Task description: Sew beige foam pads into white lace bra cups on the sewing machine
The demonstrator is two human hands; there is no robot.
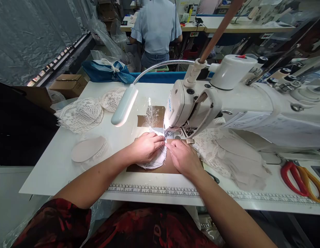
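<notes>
Left hand and right hand press lace piece flat under sewing machine needle; seam apparently underway. Lace stack left, more lace right.

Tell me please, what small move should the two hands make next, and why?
Probably ease the white lace piece a little further under the needle of the white sewing machine. The left hand and right hand already press it flat, its far edge at the needle.

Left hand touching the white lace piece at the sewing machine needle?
Touching. Head view: the left hand lies flat on the white lace piece, fingers pressing it down beside the right hand.
</notes>
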